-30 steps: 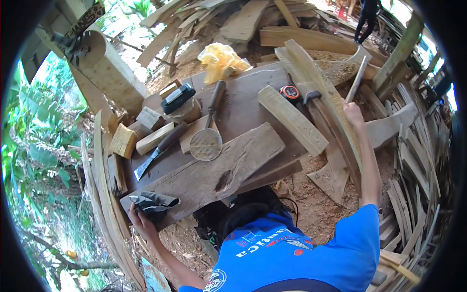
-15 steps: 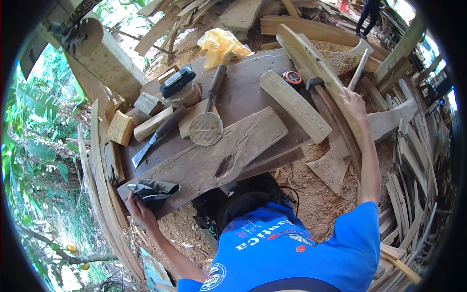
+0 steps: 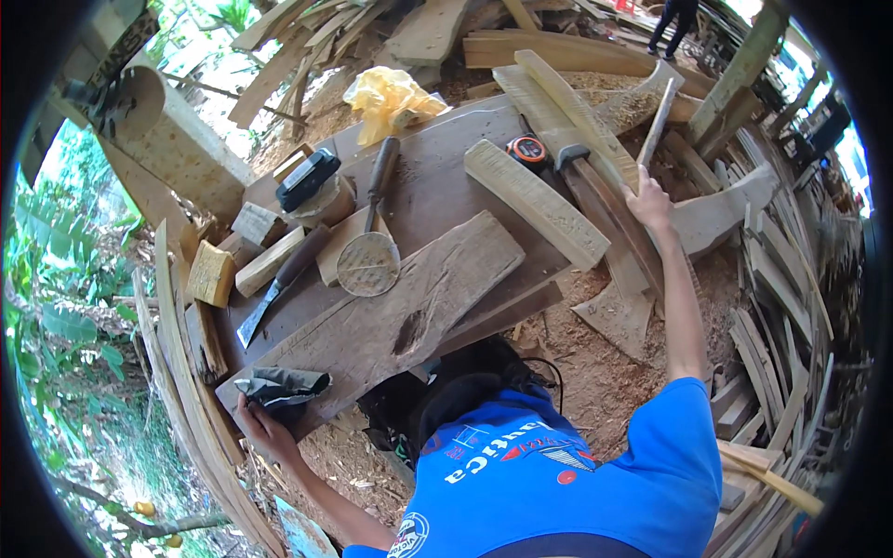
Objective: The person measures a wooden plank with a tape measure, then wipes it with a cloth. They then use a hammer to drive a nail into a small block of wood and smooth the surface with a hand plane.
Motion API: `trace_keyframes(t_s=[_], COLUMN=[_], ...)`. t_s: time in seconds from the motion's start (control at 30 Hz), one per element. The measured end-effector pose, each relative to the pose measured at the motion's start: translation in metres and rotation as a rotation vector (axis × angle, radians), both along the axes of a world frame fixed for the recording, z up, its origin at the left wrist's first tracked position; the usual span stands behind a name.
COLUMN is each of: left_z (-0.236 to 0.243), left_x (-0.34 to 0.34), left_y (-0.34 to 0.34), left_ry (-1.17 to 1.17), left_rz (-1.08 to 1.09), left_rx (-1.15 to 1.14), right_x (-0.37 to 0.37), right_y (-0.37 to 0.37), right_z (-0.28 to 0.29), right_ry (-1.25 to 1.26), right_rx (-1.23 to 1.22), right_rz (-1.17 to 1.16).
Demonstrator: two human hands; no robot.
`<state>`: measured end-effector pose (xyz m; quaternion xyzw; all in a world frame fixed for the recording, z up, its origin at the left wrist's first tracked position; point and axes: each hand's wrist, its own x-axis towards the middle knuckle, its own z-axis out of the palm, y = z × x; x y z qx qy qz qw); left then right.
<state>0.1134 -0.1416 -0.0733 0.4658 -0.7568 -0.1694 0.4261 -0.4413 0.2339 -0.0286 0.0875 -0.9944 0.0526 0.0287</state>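
Gripping long, pale, rough-grained wooden board at flat brown tabletop's right side: right hand, fingers closed. Left hand touches crumpled dark-grey cloth on weathered, cracked plank; grip unclear.

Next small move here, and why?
I'd probably bring the left hand across to steady the long narrow board: only the right hand is on it, while the left is away at the dark folded item on the plank's left end.
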Motion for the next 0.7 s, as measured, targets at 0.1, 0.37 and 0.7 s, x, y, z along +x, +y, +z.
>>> trace_keyframes(t_s=[0.1,0.37,0.7], left_z=[0.002,0.008,0.028], left_x=[-0.006,-0.013,-0.022], left_y=[0.000,0.004,0.020], left_ry=[-0.051,-0.001,0.147], left_rz=[0.026,-0.024,-0.221], left_rx=[-0.015,-0.032,0.154], right_x=[-0.003,-0.021,-0.010], right_y=[0.000,0.016,0.001], right_z=[-0.005,-0.019,-0.009], right_ry=[0.038,0.129,0.069], right_rx=[-0.007,-0.085,0.132], right_rz=[-0.050,0.058,-0.102])
